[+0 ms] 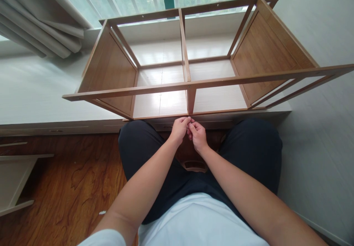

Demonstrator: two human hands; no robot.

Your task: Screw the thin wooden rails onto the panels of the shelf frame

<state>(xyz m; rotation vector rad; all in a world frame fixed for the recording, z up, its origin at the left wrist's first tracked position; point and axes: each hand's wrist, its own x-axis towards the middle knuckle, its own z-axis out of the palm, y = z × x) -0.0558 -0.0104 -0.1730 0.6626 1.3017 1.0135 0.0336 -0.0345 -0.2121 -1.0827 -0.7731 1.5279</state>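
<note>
My left hand [180,128] and my right hand [197,132] meet between my knees, just below the front edge of a brown wooden frame. Both have their fingers pinched together, fingertips touching or nearly so. A tiny pale bit shows between them, too small to name. The wooden frame [155,89] rests on a pale ledge, with panelled ends, long rails and a middle divider [191,100] right above my hands. I cannot tell whether my fingers touch its lower rail.
The pale window ledge [41,91] runs under the frame, with a grey curtain [47,14] at left. A white wall [318,146] stands close on the right. White furniture panels [16,179] lie at lower left on the wooden floor [83,172], near a small white scrap [102,212].
</note>
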